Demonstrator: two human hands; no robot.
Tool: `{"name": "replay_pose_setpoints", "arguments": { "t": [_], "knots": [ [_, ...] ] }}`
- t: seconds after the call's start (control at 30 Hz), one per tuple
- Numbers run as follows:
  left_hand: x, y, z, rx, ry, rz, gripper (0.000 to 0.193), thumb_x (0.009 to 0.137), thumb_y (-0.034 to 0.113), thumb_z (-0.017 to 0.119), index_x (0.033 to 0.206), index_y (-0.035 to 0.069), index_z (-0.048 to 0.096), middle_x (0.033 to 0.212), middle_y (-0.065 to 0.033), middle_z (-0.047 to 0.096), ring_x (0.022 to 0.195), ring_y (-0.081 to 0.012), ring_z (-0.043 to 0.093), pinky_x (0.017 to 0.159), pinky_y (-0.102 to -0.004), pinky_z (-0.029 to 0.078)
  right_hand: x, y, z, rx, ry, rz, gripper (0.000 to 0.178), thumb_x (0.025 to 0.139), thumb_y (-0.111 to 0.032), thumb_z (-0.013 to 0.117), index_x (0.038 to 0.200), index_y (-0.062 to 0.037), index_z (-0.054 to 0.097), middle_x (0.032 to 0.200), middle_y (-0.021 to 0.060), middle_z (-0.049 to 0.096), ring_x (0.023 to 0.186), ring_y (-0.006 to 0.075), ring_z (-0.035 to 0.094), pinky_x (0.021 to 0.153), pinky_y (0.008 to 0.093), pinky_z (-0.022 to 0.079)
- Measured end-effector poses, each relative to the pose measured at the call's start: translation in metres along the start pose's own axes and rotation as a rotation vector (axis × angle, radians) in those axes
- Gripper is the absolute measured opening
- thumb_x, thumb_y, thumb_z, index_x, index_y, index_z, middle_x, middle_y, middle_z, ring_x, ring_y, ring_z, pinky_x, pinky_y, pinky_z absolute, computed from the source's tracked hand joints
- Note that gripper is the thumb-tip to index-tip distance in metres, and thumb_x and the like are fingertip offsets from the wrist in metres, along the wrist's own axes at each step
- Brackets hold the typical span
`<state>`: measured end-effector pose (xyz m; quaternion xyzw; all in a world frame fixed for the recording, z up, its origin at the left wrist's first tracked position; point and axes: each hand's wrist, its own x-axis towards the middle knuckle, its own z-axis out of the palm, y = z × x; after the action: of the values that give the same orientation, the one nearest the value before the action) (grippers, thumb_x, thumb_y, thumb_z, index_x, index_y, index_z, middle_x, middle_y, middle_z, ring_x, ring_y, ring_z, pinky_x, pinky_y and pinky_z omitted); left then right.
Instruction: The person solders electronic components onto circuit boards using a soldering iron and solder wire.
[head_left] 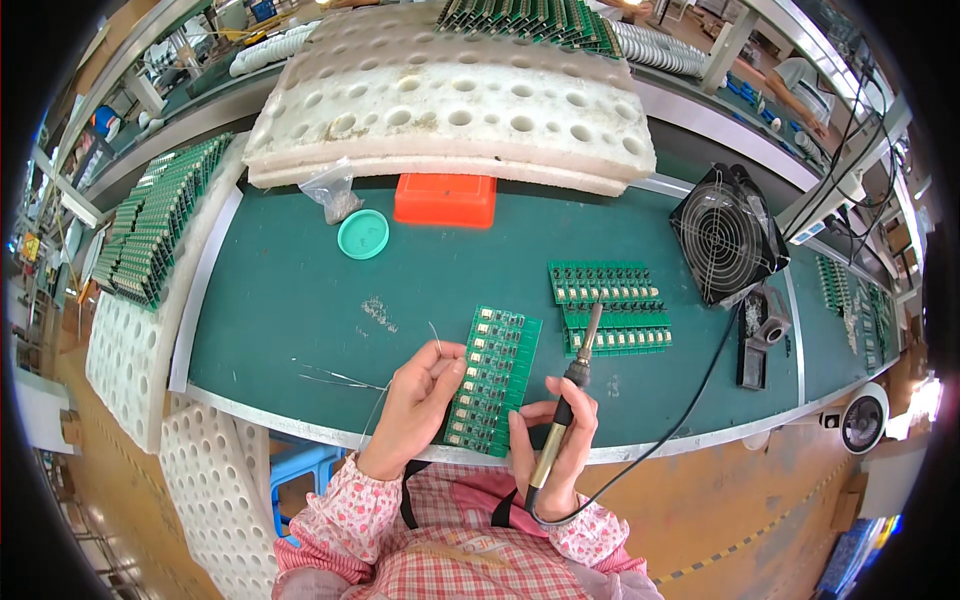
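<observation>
A green circuit board (492,382) with rows of pale components lies between my hands near the bench's front edge. My left hand (412,408) is closed at its left edge, pinching a thin solder wire (434,336); loose wire trails out to the left. In my right hand (562,440) is a soldering iron (566,410), its tip raised up and away from the board. Fingers of that hand rest by the board's lower right edge. Past the iron's tip, more circuit boards (612,282) lie on the green bench, overlapping one another.
A black fan (722,238) stands at the right, near a soldering-iron stand (752,370). The iron's cable (690,425) curves across the bench edge. Farther back are a red box (445,200), a turquoise lid (363,234), a plastic bag (335,195) and white foam (440,115) bearing boards.
</observation>
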<state>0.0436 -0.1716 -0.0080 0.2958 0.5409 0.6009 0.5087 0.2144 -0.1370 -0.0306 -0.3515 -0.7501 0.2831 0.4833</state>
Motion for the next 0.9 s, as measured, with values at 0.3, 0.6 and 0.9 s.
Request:
{"name": "replay_pose_setpoints", "arguments": {
  "t": [0.3, 0.6, 0.9],
  "knots": [
    [0.0005, 0.0048, 0.0013, -0.005, -0.01, -0.025, 0.019, 0.106, 0.009, 0.05, 0.117, -0.005, 0.056, 0.104, -0.0065, 0.069, 0.092, -0.0056, 0.062, 0.078, -0.0218, 0.051, -0.0009, -0.0008, 0.0024, 0.019, -0.008, 0.043, 0.076, 0.079, 0.014, 0.072, 0.143, -0.0032, 0.036, 0.128, 0.0177, 0.05, 0.072, 0.0131, 0.066, 0.06, 0.0228, 0.053],
    [0.0017, 0.0041, 0.0024, 0.017, -0.007, -0.015, 0.02, 0.106, 0.009, 0.049, 0.117, -0.006, 0.056, 0.105, -0.0063, 0.069, 0.092, -0.0056, 0.062, 0.079, -0.022, 0.051, 0.0009, -0.0019, 0.0045, 0.1, 0.06, 0.066, 0.071, 0.077, 0.013, 0.076, 0.139, -0.0008, 0.043, 0.117, 0.0187, 0.054, 0.069, 0.0131, 0.064, 0.056, 0.022, 0.052],
    [0.0006, 0.0015, 0.0023, 0.063, -0.014, 0.032, 0.023, 0.107, 0.013, 0.05, 0.12, -0.004, 0.059, 0.105, -0.0047, 0.07, 0.093, -0.0057, 0.063, 0.08, -0.022, 0.051, -0.0025, -0.001, 0.0019, 0.078, 0.012, 0.086, 0.074, 0.083, 0.012, 0.071, 0.145, -0.003, 0.034, 0.13, 0.0171, 0.05, 0.074, 0.0105, 0.064, 0.064, 0.0219, 0.053]
  ]
}}
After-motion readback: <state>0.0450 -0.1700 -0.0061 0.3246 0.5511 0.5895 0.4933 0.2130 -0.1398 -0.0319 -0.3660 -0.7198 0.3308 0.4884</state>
